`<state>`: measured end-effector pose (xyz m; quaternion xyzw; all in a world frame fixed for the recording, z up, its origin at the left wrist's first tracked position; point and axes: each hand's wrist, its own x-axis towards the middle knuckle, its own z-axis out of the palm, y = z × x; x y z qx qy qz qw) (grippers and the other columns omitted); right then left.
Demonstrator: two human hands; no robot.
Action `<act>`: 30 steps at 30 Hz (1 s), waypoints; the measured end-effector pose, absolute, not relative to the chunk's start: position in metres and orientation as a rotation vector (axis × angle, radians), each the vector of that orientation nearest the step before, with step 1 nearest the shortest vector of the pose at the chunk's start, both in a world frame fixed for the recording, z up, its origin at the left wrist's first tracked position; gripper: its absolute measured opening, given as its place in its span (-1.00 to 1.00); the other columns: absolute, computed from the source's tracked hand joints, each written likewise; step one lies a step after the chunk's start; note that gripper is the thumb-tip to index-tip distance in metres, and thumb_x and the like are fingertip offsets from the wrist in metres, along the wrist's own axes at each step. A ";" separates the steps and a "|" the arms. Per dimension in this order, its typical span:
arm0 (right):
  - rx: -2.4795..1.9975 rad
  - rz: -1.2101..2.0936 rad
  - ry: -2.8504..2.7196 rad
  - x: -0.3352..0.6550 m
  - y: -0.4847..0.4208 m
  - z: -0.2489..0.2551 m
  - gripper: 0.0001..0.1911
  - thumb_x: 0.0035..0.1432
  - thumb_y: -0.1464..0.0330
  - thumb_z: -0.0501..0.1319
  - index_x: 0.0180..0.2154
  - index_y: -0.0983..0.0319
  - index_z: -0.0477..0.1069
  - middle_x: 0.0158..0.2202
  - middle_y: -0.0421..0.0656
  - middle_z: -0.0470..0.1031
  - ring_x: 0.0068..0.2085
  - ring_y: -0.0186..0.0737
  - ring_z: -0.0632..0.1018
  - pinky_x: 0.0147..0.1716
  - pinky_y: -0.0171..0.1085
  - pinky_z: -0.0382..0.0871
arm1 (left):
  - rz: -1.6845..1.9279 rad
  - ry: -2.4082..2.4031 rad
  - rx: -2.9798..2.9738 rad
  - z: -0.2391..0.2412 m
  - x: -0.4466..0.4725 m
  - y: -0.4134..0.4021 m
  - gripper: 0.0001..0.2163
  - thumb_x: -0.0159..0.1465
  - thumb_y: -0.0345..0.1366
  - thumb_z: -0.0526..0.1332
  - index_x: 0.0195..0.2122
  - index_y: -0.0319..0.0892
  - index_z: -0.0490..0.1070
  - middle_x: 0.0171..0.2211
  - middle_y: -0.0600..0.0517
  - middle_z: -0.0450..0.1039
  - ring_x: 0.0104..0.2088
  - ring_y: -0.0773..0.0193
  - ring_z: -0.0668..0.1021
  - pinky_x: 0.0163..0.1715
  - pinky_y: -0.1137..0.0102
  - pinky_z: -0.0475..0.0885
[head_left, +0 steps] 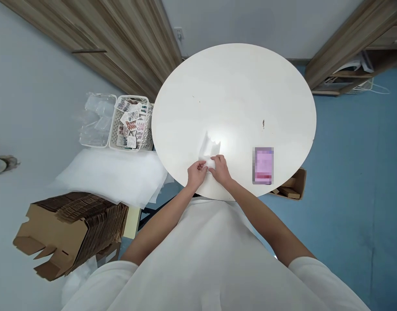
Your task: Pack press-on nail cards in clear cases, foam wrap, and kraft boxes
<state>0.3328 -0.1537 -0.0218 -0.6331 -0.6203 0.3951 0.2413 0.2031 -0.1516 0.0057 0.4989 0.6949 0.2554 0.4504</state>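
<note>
1. On the round table [233,86], pink card [263,165]: face blurred, nothing legible.
2. In the white basket [149,129], packets [130,123]: print too small to read.
3. At the table's near edge, white sheet [208,144]: no legible marking.

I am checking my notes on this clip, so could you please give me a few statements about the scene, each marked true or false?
1. The left hand and the right hand both grip a small white sheet over the round table. True.
2. The pink card lies left of the hands. False: it lies on the table to their right.
3. The white basket beside the table holds small packets. True.
4. The flattened cardboard boxes are stacked on the table. False: they lie off it, on the person's left.
</note>
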 end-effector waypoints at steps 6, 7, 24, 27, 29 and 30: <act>-1.724 1.247 -1.647 0.335 -0.140 -0.020 -0.56 -0.12 0.53 0.13 -0.12 0.22 0.21 -0.16 -0.11 0.16 -0.13 -0.21 0.32 -0.17 -0.19 0.31 | 0.443 1.653 1.680 0.004 0.212 -0.150 -0.83 0.10 -0.41 0.09 -0.30 -0.18 0.41 -0.39 0.01 0.41 -0.40 0.30 0.44 -0.36 0.37 0.37; -1.733 1.280 -1.637 0.336 -0.138 -0.021 -0.56 -0.13 0.53 0.14 -0.13 0.21 0.22 -0.17 -0.12 0.17 -0.15 -0.22 0.33 -0.19 -0.20 0.31 | 0.410 1.638 1.733 0.004 0.213 -0.149 -0.82 0.11 -0.41 0.07 -0.29 -0.19 0.41 -0.38 0.00 0.41 -0.38 0.28 0.44 -0.35 0.36 0.37; -1.894 1.182 -1.302 0.315 -0.145 -0.019 -0.80 0.05 0.35 0.05 -0.22 0.18 0.27 -0.20 -0.14 0.22 -0.23 -0.26 0.37 -0.29 -0.24 0.30 | 0.522 1.387 1.683 0.000 0.198 -0.184 -0.29 -0.01 -0.47 0.07 0.16 -0.16 -0.26 -0.11 -0.09 0.28 -0.10 0.17 0.40 -0.23 0.25 0.37; -1.848 1.152 -1.305 0.316 -0.146 -0.022 -0.78 0.03 0.41 0.04 -0.22 0.18 0.28 -0.21 -0.14 0.22 -0.20 -0.25 0.35 -0.23 -0.23 0.29 | 0.574 1.434 1.819 0.001 0.185 -0.179 -0.43 0.03 -0.46 0.05 0.11 -0.17 -0.05 -0.09 -0.11 0.26 -0.06 0.18 0.37 -0.12 0.24 0.32; -1.828 1.162 -1.312 0.319 -0.146 -0.023 -0.76 0.02 0.45 0.04 -0.21 0.18 0.28 -0.21 -0.15 0.22 -0.21 -0.26 0.35 -0.20 -0.22 0.29 | 0.512 1.422 2.009 0.002 0.174 -0.166 -0.53 0.05 -0.46 0.02 0.04 -0.17 0.12 -0.04 -0.11 0.25 0.01 0.15 0.32 -0.04 0.21 0.24; -1.830 1.169 -1.313 0.320 -0.146 -0.023 -0.75 0.01 0.46 0.03 -0.21 0.18 0.28 -0.22 -0.15 0.23 -0.22 -0.27 0.35 -0.19 -0.21 0.29 | 0.448 1.370 2.114 0.002 0.170 -0.157 -0.54 0.06 -0.46 0.02 0.04 -0.17 0.14 0.00 -0.11 0.23 0.06 0.13 0.27 0.01 0.19 0.19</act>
